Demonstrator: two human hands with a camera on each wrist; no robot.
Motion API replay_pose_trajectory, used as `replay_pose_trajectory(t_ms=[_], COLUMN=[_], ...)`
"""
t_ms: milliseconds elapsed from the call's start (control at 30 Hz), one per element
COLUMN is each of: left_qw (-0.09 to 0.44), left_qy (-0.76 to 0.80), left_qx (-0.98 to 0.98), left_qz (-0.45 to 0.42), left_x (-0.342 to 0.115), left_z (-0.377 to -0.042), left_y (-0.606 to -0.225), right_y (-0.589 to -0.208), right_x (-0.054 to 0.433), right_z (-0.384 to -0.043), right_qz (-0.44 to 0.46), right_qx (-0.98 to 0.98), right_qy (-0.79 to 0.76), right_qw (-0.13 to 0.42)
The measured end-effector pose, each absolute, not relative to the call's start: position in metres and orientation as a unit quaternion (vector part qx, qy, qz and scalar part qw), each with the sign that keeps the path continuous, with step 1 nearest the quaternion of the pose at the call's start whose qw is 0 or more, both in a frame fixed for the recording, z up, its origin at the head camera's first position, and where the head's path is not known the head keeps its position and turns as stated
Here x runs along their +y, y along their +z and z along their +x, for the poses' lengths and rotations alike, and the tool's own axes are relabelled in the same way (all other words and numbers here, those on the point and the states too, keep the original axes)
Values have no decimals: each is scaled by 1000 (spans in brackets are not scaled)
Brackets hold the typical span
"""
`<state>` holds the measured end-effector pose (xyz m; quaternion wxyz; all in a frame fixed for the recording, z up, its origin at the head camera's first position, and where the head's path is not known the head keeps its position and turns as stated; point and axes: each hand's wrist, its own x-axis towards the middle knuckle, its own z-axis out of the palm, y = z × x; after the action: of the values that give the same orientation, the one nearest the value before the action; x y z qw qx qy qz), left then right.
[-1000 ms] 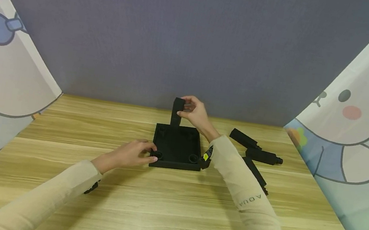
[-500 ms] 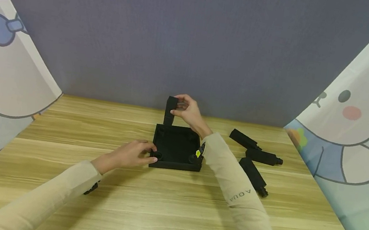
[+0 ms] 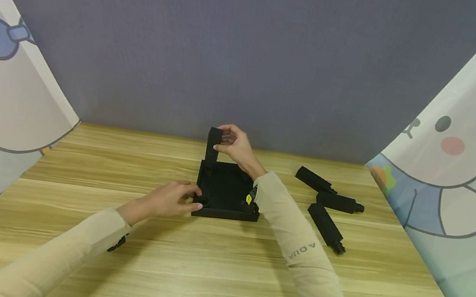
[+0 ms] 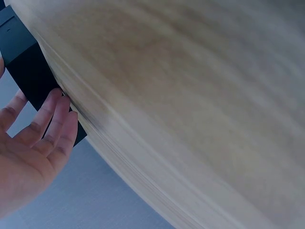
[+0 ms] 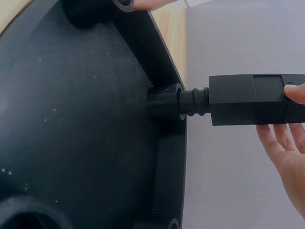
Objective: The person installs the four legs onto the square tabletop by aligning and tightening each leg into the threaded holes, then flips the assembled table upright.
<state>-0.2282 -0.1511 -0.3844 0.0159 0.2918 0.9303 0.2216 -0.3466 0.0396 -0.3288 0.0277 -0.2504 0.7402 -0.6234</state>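
My right hand (image 3: 239, 149) holds a black square table leg (image 3: 213, 144) upright, with the thumb on one side and the fingers on another. In the right wrist view the leg's ribbed peg (image 5: 194, 101) points at a round corner socket (image 5: 164, 101), its tip right at the socket's mouth. That socket belongs to a black, shallow, square tabletop (image 3: 227, 187) lying with its hollow side up. My left hand (image 3: 172, 198) holds the tabletop's near left corner, the thumb by the front wall. In the left wrist view its fingers (image 4: 53, 114) rest against the black side wall.
Several more black legs lie on the wooden table to the right: one at the back (image 3: 313, 179), one in the middle (image 3: 335, 201), one nearer (image 3: 325, 226). A grey partition (image 3: 250, 59) rises behind the table, with cartoon-printed cloths at both sides.
My right hand has moved left with the leg, then slightly down, bringing it over the far left corner of the tabletop. My left hand has stayed in place.
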Motion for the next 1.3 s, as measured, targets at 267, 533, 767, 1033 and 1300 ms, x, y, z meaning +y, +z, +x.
replay_pose_trajectory(t_ms=[267,533,767,1033,1300], left_qw=[11,11,12,11,15], left_qy=[222,223,225,222,225], left_qx=[929,929,928,929,928], left_qz=[297,296,297,297,298], left_x=[-152,-152,-152,-151,-152], left_z=[-228,-229,-228,-228,-228], left_y=[-385,-386,-386,-384,-384], right_y=[-334,-338,-341,-341,-325], right_x=[37,36,37,35,36], right_z=[-345,-344,-342,-342,-325], right_qz=[-262,-263,-280,-265,-255], right_qx=[740,749,743,753,766], right_qy=[-618,-607,-607,-601,-589], right_qw=[34,42,27,34,34])
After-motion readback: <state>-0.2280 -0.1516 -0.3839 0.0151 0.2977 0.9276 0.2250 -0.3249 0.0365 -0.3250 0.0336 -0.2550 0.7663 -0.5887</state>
